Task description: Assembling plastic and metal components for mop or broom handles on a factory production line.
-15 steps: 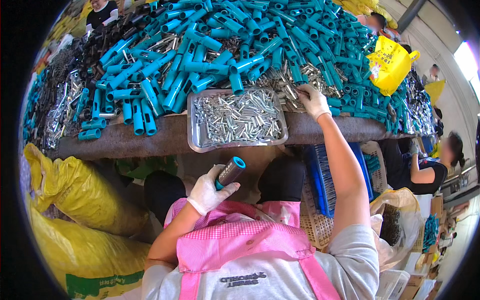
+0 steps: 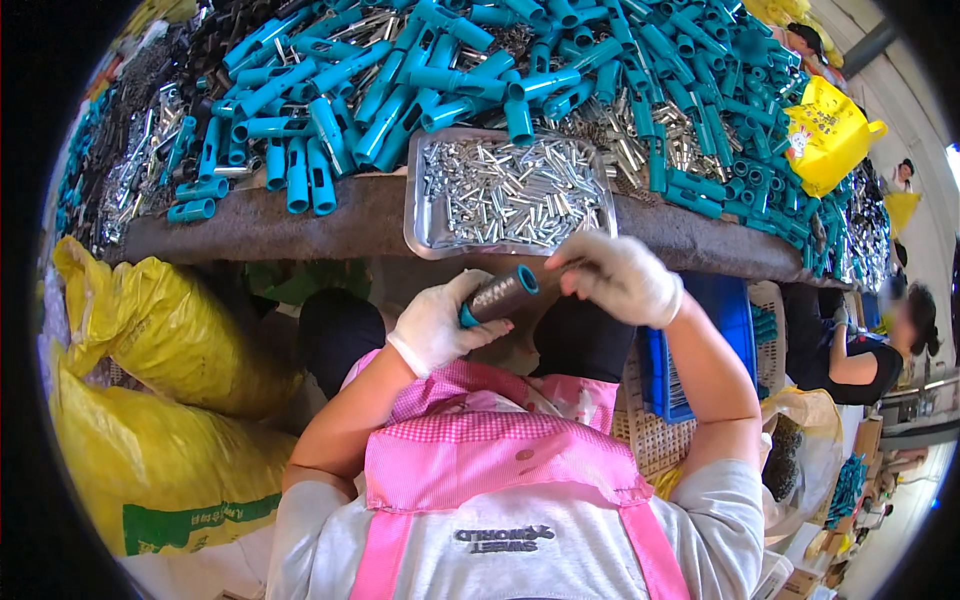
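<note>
My left hand (image 2: 437,322), in a pale glove with bare fingertips showing, is wrapped round a short tube (image 2: 497,298). That tube has a dark grip sleeve and a teal open end, tilted up to the right. Just right of the open end hovers my right hand (image 2: 628,284), gloved too. Its fingers are bent and drawn together, slightly blurred, and whatever they pinch is too small to make out. Beyond both hands, a metal tray (image 2: 427,234) full of small silver pins (image 2: 515,195) sits at the table's front edge.
A heap of teal slotted tubes (image 2: 440,80) covers the brown-covered table (image 2: 330,232), with silver metal parts (image 2: 625,135) among them. A yellow bag (image 2: 825,145) lies on the right. Yellow sacks (image 2: 180,410) stand left; a blue crate (image 2: 710,340) stands right. A co-worker (image 2: 865,345) sits far right.
My right hand has come back from the silver parts on the table to beside the tube's open end. My left hand, still holding the tube, has moved slightly up and right in view.
</note>
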Demonstrator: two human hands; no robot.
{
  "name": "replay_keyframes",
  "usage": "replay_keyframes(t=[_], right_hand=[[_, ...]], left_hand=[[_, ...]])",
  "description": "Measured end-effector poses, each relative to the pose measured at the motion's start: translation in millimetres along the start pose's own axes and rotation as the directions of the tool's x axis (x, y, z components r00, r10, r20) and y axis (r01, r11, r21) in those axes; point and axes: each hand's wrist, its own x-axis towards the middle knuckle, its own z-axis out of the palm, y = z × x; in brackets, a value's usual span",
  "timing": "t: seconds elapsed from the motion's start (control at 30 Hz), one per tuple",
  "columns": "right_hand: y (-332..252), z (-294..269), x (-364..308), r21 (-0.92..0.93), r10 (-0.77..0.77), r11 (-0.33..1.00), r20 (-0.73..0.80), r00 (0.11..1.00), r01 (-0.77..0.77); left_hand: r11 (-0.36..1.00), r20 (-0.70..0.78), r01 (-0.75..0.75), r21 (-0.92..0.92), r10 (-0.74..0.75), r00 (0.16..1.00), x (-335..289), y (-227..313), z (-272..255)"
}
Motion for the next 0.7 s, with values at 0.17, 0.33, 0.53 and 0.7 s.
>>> replay_keyframes(t=[0.17, 0.33, 0.53, 0.7], right_hand=[[0, 31, 7, -0.375, -0.162, 0.918, -0.065, 0.985, 0.126], [36, -62, 92, -0.369, -0.197, 0.929, -0.523, 0.829, -0.012], [155, -223, 190, -0.384, -0.056, 0.592, -0.897, 0.439, -0.709], [138, -241, 197, -0.399, 0.073, 0.782, -0.704, 0.706, -0.479]], left_hand=[[0.942, -0.035, -0.164, 0.293, 0.182, 0.983, 3, -13, 3], [0.996, -0.182, -0.086, -0.030, 0.080, 0.980, -3, -12, -14], [0.960, -0.250, 0.066, -0.274, -0.138, 0.959, -1, -26, -30], [0.887, -0.311, 0.081, -0.455, -0.244, 0.919, -5, -53, -45]])
